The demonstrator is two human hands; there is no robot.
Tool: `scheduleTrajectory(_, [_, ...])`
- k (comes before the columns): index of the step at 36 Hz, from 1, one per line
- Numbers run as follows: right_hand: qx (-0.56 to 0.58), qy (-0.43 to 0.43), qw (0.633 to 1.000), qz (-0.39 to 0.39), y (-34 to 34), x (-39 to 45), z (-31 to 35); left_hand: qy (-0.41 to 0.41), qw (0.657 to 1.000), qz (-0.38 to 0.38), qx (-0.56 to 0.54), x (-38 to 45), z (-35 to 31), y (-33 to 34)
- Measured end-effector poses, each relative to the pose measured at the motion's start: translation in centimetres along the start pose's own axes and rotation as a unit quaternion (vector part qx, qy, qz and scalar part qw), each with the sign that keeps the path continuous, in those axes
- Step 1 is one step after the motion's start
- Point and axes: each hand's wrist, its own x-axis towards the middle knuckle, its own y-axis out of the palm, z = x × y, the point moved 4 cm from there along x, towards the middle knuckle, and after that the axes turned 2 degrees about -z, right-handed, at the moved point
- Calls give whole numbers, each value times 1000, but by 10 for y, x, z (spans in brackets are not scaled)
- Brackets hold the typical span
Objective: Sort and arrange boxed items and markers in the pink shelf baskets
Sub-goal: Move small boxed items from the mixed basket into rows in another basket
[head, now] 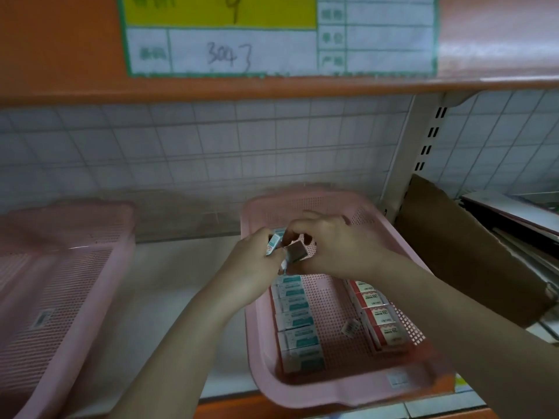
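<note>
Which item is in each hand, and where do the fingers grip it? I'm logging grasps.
The left hand pinches a small teal-and-white box by its lower end. The right hand holds a small grey-brown box by its edges.

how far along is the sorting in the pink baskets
Partly done. In the right basket a row of teal boxes lines the left wall and red boxes the right. In hand: the left hand and right hand hold small boxes above it. Left: one loose small box mid-basket.
</note>
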Motion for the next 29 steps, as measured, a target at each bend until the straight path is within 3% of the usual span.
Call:
scheduleTrajectory(5, [-13, 0, 1000, 2, 3, -1, -3, 15, 1000, -14, -16, -2, 0, -5])
scheduleTrajectory(11, [9, 95, 995, 39, 6, -6, -24, -9, 999, -46, 4, -4, 6, -22])
scheduleTrajectory(19, [86, 208, 971, 86, 24, 7, -31, -72, 994, -67, -52, -5, 21, -27])
scheduleTrajectory(29, [107, 214, 963, 124, 39, 7, -34, -94, 993, -71, -31, -7, 33, -36])
